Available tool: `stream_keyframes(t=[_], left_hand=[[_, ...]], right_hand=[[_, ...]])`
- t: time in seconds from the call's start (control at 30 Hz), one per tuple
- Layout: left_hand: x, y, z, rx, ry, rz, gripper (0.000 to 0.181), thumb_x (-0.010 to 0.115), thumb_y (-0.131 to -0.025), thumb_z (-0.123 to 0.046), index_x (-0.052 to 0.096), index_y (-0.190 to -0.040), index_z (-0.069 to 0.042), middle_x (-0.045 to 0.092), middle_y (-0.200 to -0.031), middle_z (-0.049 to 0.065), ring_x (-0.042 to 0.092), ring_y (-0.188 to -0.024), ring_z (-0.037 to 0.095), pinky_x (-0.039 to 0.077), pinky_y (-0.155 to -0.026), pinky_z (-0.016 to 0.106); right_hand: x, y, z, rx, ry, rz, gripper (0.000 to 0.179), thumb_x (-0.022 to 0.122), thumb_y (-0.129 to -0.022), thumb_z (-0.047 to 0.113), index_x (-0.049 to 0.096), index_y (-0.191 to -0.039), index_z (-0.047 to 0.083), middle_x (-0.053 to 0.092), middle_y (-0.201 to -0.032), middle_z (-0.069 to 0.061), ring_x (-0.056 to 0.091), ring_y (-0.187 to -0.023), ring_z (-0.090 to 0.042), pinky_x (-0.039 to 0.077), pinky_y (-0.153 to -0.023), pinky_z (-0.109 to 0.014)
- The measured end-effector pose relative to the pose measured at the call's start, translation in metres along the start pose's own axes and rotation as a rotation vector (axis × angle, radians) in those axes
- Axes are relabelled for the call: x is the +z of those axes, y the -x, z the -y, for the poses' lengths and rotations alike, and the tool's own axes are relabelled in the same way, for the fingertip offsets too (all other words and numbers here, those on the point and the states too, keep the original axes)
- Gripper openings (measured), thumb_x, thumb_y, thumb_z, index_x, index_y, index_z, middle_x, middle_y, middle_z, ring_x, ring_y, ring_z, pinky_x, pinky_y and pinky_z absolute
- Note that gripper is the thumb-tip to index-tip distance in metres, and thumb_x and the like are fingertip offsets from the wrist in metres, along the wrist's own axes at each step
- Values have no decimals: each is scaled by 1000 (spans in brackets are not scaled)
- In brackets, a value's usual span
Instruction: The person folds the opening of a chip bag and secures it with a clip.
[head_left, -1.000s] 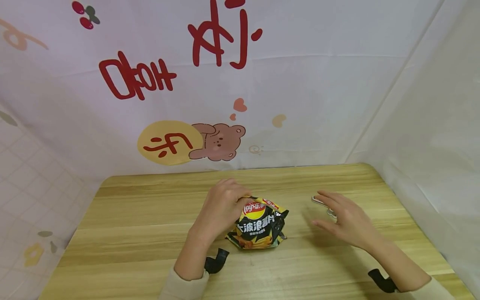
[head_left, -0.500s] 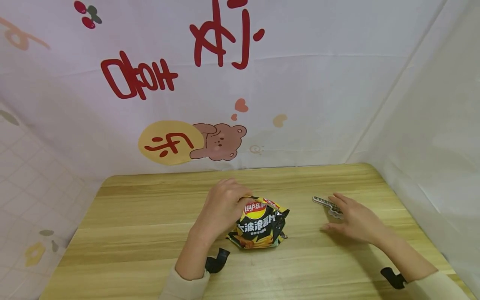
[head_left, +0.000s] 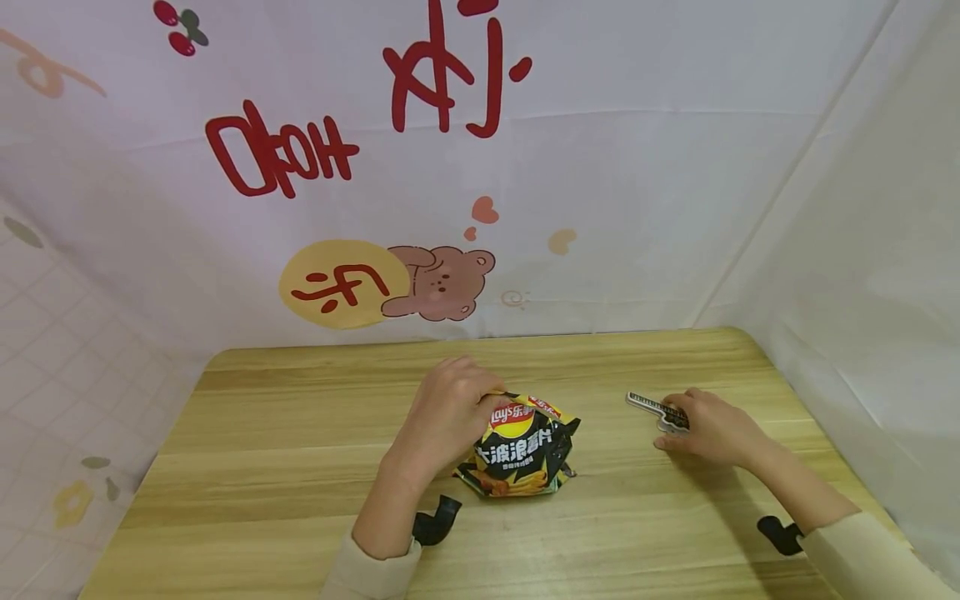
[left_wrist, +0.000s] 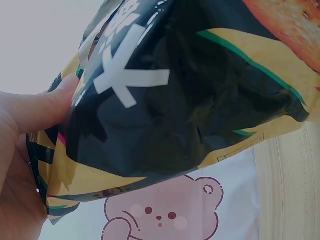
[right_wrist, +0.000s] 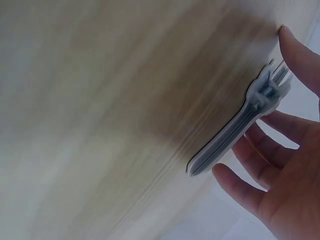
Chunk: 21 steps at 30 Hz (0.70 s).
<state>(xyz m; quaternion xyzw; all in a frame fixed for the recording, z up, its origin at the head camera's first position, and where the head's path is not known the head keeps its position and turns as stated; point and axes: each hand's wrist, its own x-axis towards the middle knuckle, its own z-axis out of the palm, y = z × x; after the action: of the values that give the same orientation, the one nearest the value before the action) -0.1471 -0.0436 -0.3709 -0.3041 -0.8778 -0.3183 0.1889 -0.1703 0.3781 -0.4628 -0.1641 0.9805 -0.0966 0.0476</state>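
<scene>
My left hand (head_left: 442,412) grips a black and yellow bag of Lay's potato chips (head_left: 517,454) by its upper left edge. In the left wrist view, the thumb (left_wrist: 42,107) presses on the side of the bag (left_wrist: 150,120), with the other fingers behind it. To the right, my right hand (head_left: 716,429) reaches over the wider end of a slim, white-edged strip (head_left: 645,403) with dark tick-like marks. In the right wrist view, thumb and fingers are spread on either side of this strip (right_wrist: 225,132), apart from each other. The strip lies on the tabletop.
A pale wood table (head_left: 300,467) carries everything. A white printed cloth (head_left: 637,183) with a bear and red characters rises behind it, and more white cloth (head_left: 885,292) hangs on the right. Black wrist mounts (head_left: 437,521) are worn below the hands.
My right hand has drawn a little to the right and lowered around the strip's wider end, uncovering more of its narrow end. The left hand and chip bag have stayed put.
</scene>
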Motion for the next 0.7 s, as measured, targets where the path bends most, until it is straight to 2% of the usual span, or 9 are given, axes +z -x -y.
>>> stream_keyframes(t=[0.13,0.3,0.5,0.7], left_hand=[[0,0,0,-1,-3,3,8,88,-86,-9,82,-90,-13,76,-85,-5,65,-84,13,55,-79,32],[0,0,-1,-5,-5,5,8,88,-86,-11,83,-91,-13,76,-86,-5,66,-84,13,55,-79,32],[0,0,-1,-2,-8,5,8,88,-86,-12,83,-92,-13,77,-87,-4,65,-84,13,55,-78,31],[1,0,0,1,-12,4,8,88,-86,-12,83,-91,-14,77,-86,-5,65,-83,12,55,-78,31]], right_hand=[[-6,-6,-3,17,-63,61,69,89,-80,49,70,-122,-2,62,-93,-3,53,-77,-15,45,-63,-36],[-11,-11,-6,18,-102,101,65,91,-77,50,73,-116,2,65,-87,4,54,-74,-13,46,-63,-37],[-14,-16,-9,-8,-85,107,68,93,-72,51,75,-115,3,69,-88,3,61,-77,-13,51,-67,-40],[-18,-17,-12,-19,-106,136,64,93,-73,50,76,-115,5,72,-91,3,66,-83,-16,55,-73,-44]])
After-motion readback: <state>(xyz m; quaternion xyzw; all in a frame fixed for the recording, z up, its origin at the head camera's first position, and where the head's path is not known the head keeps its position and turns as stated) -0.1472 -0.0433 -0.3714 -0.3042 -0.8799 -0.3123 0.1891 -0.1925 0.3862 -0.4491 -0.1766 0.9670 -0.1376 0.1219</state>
